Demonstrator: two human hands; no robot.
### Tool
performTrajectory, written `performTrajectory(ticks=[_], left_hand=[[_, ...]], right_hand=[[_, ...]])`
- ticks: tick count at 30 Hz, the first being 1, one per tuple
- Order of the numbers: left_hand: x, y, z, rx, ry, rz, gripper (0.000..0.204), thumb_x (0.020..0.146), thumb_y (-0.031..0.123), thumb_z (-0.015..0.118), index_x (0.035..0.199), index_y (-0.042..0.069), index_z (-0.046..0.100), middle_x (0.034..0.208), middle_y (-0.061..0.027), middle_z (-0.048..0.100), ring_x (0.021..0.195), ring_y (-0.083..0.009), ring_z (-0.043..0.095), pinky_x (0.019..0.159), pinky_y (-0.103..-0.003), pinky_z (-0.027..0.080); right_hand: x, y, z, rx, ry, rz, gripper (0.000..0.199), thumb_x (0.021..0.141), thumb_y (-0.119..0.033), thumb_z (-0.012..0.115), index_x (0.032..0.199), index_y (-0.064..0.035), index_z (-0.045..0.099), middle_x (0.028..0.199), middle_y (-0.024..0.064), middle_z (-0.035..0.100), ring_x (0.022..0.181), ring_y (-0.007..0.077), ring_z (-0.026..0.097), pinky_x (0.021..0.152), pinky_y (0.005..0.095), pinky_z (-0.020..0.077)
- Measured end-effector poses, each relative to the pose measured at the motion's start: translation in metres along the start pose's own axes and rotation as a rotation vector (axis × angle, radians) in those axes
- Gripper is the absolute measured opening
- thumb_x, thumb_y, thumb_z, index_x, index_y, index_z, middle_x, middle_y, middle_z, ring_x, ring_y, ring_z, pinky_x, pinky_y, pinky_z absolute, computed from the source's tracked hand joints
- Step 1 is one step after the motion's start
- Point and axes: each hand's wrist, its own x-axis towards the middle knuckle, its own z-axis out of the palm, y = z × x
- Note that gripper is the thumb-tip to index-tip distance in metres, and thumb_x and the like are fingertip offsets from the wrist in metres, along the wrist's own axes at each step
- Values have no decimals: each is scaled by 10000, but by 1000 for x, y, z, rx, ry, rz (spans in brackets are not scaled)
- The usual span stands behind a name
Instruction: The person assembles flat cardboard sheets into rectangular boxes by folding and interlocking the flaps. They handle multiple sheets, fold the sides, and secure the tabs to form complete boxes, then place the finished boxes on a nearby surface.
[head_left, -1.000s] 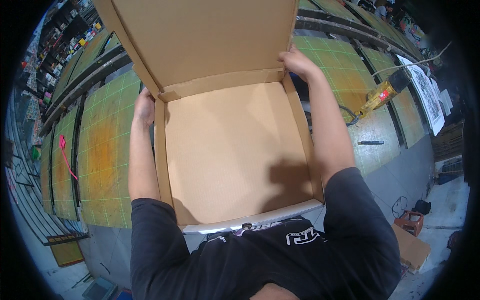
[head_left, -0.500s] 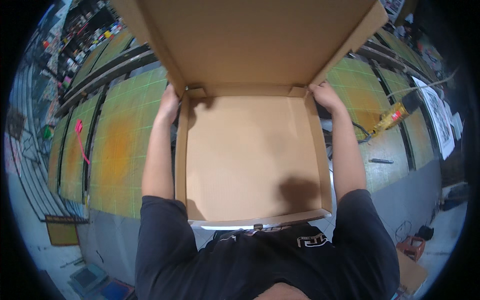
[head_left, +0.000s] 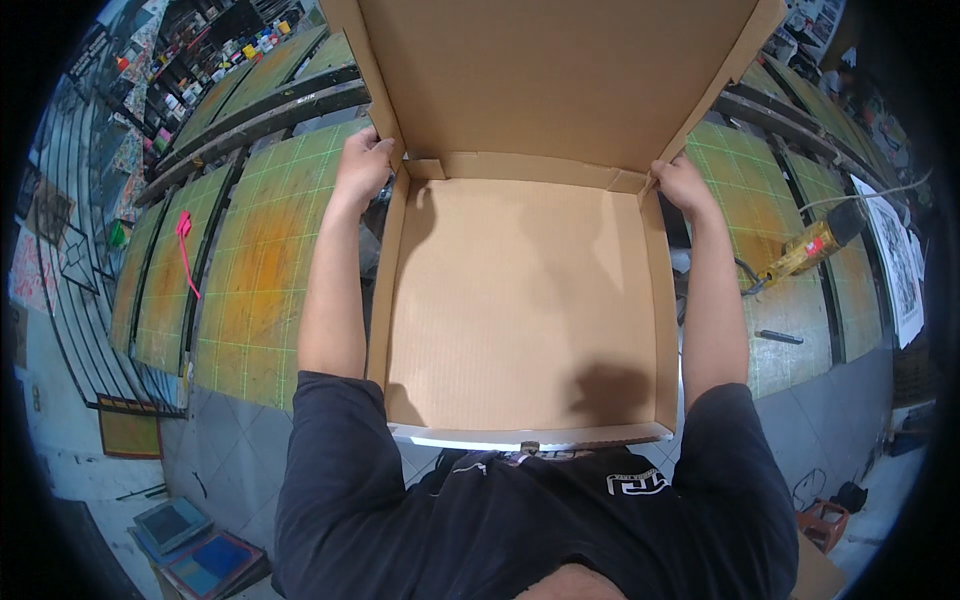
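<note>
A large flat brown cardboard box (head_left: 520,300) stands open in front of me, its lid tilted up and away at the top of the view. The inside is bare cardboard. My left hand (head_left: 362,165) grips the box at the far left corner, where the side wall meets the lid. At the far right corner my right hand (head_left: 680,185) holds the same joint. The box's near white edge sits against my black shirt.
Green gridded work tables (head_left: 260,250) stained orange lie under and beside the box. A yellow power tool (head_left: 810,245) with a cable rests at right, a dark pen (head_left: 780,337) near it. A pink strip (head_left: 185,240) lies at left. Framed screens (head_left: 190,545) sit on the grey floor.
The box has swung round to sit square in front of me, and its lid has risen more upright. Both hands stayed on the far corners.
</note>
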Motion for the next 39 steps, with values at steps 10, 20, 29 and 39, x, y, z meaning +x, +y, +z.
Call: performTrajectory(ticks=[10, 20, 29, 39], left_hand=[[18, -20, 12, 305, 509, 173, 242, 759, 149, 637, 927, -25, 657, 666, -89, 663, 577, -110, 592, 585, -265, 470], [-2, -48, -15, 133, -84, 9, 404, 793, 198, 503, 1155, 23, 533, 997, -96, 621, 881, -218, 594, 802, -350, 455], [-26, -51, -46, -810, -580, -195, 833, 809, 701, 275, 1365, 83, 333, 1253, -119, 463, 1074, -258, 464, 928, -482, 386], [-39, -51, -36, -264, -303, -84, 470, 820, 277, 597, 1213, 32, 515, 1174, -162, 544, 1059, -260, 539, 917, -404, 422]], right_hand=[[13, -2, 7, -11, 104, -94, 430, 792, -101, 477, 1183, 76, 504, 1185, 218, 548, 1120, 307, 521, 938, 350, 399], [-13, -1, 5, -159, -132, 40, 419, 802, -91, 498, 1199, 44, 499, 1193, 199, 547, 1095, 291, 533, 902, 350, 426], [1, 79, -19, -736, -30, -734, 366, 739, -69, 587, 1098, -3, 560, 1125, 142, 584, 1048, 299, 537, 883, 385, 439], [-74, 4, -44, 628, -558, -268, 510, 824, -250, 553, 1254, 11, 471, 1269, 129, 518, 1174, 257, 482, 1003, 379, 368]])
